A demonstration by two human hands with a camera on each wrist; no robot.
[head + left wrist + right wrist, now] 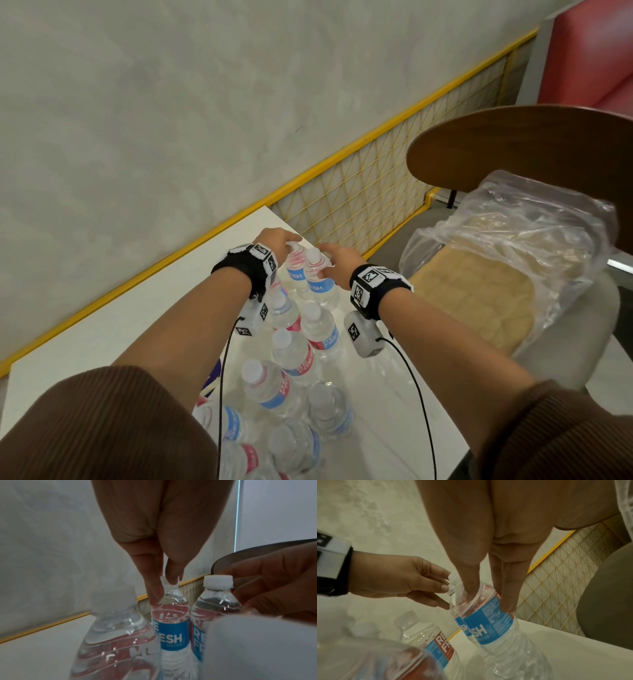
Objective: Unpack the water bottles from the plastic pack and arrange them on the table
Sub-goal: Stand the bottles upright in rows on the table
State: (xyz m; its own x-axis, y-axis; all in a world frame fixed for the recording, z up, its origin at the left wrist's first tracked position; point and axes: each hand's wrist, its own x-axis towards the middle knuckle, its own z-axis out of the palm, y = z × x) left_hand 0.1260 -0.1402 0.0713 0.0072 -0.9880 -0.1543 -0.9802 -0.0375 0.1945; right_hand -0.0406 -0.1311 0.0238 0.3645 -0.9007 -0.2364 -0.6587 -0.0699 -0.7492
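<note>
Blurred near bottle (113, 639), left hand (159, 566) hiding far cap.

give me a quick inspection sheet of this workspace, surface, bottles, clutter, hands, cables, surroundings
surface: white table, set against a yellow-trimmed mesh rail.
job's things: many water bottles upright on the table in rough rows; the empty plastic pack lies on the chair seat.
clutter: a purple and white printed item at the left forearm, mostly hidden.
grippers: left hand pinches the cap of the far left bottle; right hand holds the shoulder of the far right bottle with curled fingers.
cables: a black cable hangs from each wrist camera and crosses over the bottles.
surroundings: pale wall, wooden chair, red seat.
</note>
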